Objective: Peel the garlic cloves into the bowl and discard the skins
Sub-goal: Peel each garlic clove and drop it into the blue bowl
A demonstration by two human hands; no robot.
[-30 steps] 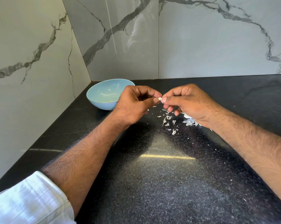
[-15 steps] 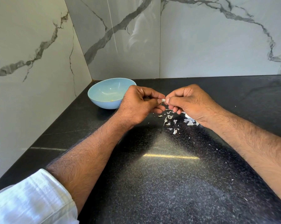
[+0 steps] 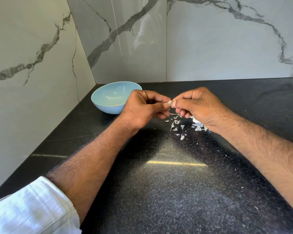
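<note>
1. A small pale garlic clove (image 3: 170, 103) is pinched between both hands above the black speckled stone table (image 3: 167, 191), just right of the round light-blue bowl (image 3: 107, 102)
2. The grip of the left hand (image 3: 142, 110) is closed on the clove: thumb and forefinger are pressed together at its left side, and the remaining fingers are curled into the palm
3. The grip of the right hand (image 3: 198, 105) is likewise clamped on the clove from the right, with fingertips bunched tightly; how much of the clove is bare cannot be told, since it is mostly hidden by the fingers
4. Thin white garlic skin flakes (image 3: 177, 125) are scattered on the table directly beneath and slightly nearer than the hands; a larger clump is partly covered by the right wrist
5. The bowl is set near the corner where the two grey-veined white marble walls (image 3: 209, 39) meet, its right rim partly hidden behind the left hand
6. Open table is seen nearer the viewer between the forearms, and to the far right along the back wall
7. A white sleeve (image 3: 29, 208) is seen at the lower left
</note>
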